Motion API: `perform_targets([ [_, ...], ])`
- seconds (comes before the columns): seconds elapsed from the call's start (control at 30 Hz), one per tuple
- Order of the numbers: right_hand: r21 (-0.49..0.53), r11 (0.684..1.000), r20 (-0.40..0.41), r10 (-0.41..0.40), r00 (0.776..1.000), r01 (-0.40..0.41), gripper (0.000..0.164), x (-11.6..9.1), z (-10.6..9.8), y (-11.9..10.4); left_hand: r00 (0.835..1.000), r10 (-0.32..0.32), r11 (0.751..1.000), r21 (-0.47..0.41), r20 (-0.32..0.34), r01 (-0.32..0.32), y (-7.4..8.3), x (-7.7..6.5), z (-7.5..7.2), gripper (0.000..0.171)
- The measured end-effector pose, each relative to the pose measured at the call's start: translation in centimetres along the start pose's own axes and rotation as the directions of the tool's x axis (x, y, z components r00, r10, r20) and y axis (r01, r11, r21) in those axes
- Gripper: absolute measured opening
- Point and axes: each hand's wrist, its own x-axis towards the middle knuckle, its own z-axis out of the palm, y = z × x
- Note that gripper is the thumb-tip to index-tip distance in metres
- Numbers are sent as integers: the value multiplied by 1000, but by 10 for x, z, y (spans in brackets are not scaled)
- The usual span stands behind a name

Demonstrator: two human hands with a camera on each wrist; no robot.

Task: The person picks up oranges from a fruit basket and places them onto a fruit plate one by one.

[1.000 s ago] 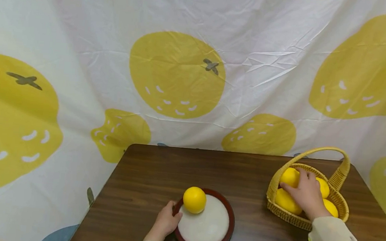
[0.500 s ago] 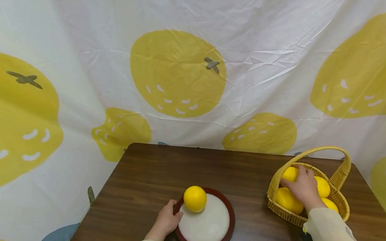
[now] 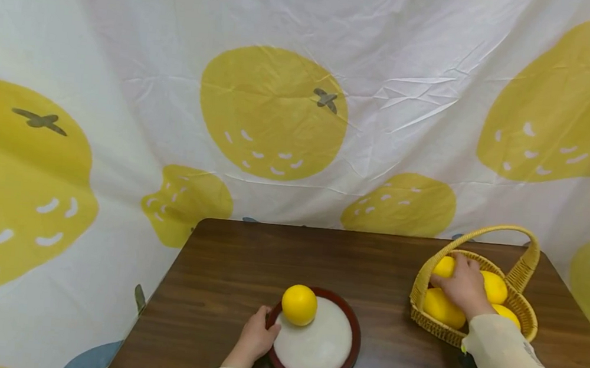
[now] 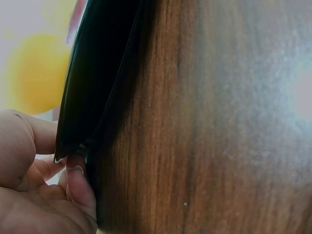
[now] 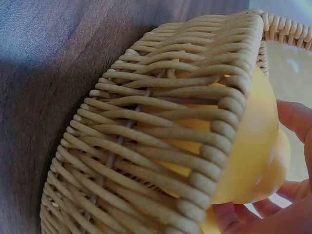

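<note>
My left hand (image 3: 255, 335) holds the left rim of a round plate (image 3: 317, 353), white inside with a dark red-brown rim. In the left wrist view the thumb is above the rim and fingers (image 4: 80, 187) are under it; the plate's dark underside shows. A round yellow fruit (image 3: 299, 305) sits on the plate near that hand. On the right, my right hand (image 3: 466, 288) reaches into a wicker basket (image 3: 433, 327) and grips a lemon (image 3: 443, 266) at its back left. Other lemons (image 3: 443, 308) lie around the hand, partly hidden by it.
The basket's tall arched handle (image 3: 493, 228) rises over the fruit and the right hand. Both plate and basket stand on a dark brown wooden table (image 3: 245, 262). A white cloth (image 3: 282, 200) printed with large yellow fruit hangs behind it.
My right hand has settled lower and slightly left onto the back-left lemon, covering more of it. The left hand, plate and round fruit stay where they were.
</note>
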Motion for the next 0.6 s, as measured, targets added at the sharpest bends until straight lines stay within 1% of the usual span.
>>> perform_targets([
  [0.17,-9,1000,13,4,1000,-4,91,2,1,2,1000,-9,1000,-5,-5,9,0,-1,0,35],
  [0.4,-30,1000,30,-7,1000,8,95,6,3,9,999,-32,999,-5,4,32,0,-2,0,36],
  [0.6,-20,1000,27,-20,999,20,97,9,6,11,1000,-24,1000,1,-2,24,1,-2,-1,36],
])
